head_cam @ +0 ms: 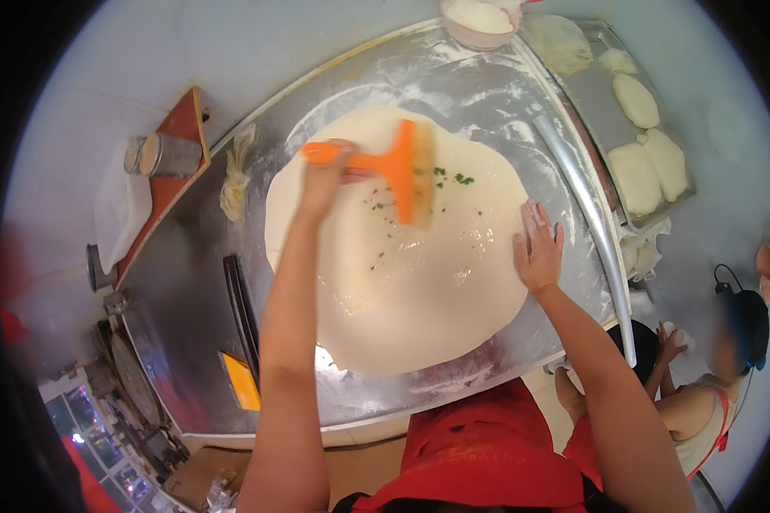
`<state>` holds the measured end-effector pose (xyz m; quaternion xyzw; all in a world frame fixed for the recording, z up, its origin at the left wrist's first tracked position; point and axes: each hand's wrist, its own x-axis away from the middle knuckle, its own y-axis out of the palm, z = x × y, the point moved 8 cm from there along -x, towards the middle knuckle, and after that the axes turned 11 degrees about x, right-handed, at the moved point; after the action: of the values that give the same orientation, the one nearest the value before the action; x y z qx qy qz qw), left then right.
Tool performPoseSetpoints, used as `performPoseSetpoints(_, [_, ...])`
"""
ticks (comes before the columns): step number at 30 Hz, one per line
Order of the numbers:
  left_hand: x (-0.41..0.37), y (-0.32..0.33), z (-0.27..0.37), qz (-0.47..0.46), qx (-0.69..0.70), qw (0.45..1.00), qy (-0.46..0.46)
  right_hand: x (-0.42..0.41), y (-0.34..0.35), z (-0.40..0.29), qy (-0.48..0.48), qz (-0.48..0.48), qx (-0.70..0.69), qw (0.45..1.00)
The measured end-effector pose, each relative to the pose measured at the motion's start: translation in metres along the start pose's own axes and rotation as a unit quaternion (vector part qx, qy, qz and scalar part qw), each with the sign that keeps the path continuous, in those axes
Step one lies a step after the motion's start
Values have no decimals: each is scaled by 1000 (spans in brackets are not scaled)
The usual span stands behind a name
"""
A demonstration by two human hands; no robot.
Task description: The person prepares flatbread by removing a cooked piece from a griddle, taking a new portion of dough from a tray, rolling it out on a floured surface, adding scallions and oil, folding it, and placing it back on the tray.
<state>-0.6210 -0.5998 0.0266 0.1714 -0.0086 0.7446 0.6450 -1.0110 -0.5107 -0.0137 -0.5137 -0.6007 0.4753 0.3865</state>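
Observation:
A broad, thin sheet of dough [417, 320] lies on the floured metal worktop [192, 301]. My left hand [333, 170] grips the handle of a wide orange pastry brush [405, 170], whose pale bristles blur over the upper part of the sheet. Chopped green herbs [455, 177] are scattered around the bristles, and wet, shiny patches show on the dough. At the sheet's right edge my right hand [539, 247] rests flat, fingers apart, with flour on the fingertips. It holds nothing.
A long metal rolling rod [584, 211] lies along the right edge. Beyond it, a tray [600, 38] holds dough pieces [636, 100]. A bowl of flour [481, 22] stands at the back. Left are jars [170, 154], a black bar [240, 308] and a yellow scraper [240, 381]. A person [699, 397] sits at right.

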Motion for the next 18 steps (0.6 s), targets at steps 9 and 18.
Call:
performPoseSetpoints(9, [150, -298, -32, 282, 139, 947, 57, -3, 1, -2, 5, -8, 11, 1000])
performPoseSetpoints(18, [158, -119, 98, 103, -362, 911, 165, 3, -2, 14, 8, 19, -1, 1000])
